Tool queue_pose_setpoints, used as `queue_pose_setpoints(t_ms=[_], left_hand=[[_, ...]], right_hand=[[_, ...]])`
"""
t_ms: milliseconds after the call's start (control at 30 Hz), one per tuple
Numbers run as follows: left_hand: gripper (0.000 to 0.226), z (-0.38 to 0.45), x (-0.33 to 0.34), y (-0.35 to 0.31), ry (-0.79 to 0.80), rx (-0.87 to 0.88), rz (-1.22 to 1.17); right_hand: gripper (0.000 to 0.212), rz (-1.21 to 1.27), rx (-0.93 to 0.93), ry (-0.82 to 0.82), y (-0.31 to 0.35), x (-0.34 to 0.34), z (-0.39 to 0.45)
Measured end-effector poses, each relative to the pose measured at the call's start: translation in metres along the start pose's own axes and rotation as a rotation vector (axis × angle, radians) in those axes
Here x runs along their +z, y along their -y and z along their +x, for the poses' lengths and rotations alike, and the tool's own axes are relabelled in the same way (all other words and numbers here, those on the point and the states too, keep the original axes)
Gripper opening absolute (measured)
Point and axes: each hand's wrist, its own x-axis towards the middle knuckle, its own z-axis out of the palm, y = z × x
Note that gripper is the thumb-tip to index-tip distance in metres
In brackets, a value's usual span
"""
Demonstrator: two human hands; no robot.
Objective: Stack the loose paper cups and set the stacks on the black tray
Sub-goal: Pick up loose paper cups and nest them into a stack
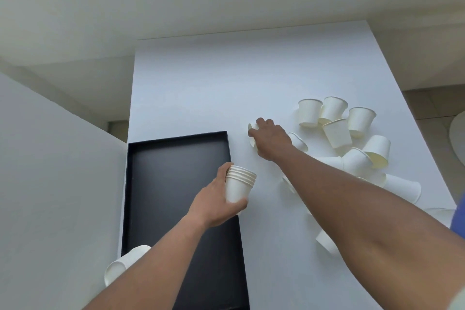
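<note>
My left hand (216, 202) grips a stack of several white paper cups (237, 185), held upright over the right edge of the black tray (161, 184). My right hand (270, 139) reaches across the white table and closes around a single white cup (251, 133) lying on its side, mostly hidden by the fingers. A pile of several loose white cups (352, 138) lies to the right of that hand, some upright, some tipped. One more cup (125, 263) lies on its side at the tray's near left corner, partly behind my left forearm.
The white table (226, 83) ends at its right edge near the cup pile, with tiled floor beyond. A white wall or panel (50, 184) rises close along the tray's left side. Cups (325, 241) also lie under and near my right forearm.
</note>
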Motion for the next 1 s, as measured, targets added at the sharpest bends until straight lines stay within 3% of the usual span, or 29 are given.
queue_pose_setpoints(t_ms=[167, 300, 467, 633, 1000], left_hand=[[0.089, -0.006, 0.000, 0.003, -0.027, -0.015, -0.069], [0.089, -0.013, 0.000, 0.003, -0.003, -0.020, -0.121], [0.091, -0.022, -0.004, 0.004, -0.012, -0.031, -0.150], [0.090, -0.030, -0.010, 0.004, -0.040, -0.040, -0.183], [0.088, -0.040, -0.015, 0.003, -0.109, -0.064, -0.124]], right_hand=[[0.044, -0.068, -0.047, -0.023, 0.001, 0.003, -0.001], [0.027, 0.086, 0.016, -0.056, 0.002, -0.006, -0.005], [0.024, 0.799, 0.246, -0.130, 0.011, -0.020, -0.018], [0.024, 1.204, 0.197, 0.100, 0.018, -0.025, -0.041], [0.019, 1.240, 0.158, 0.282, 0.034, -0.009, -0.069]])
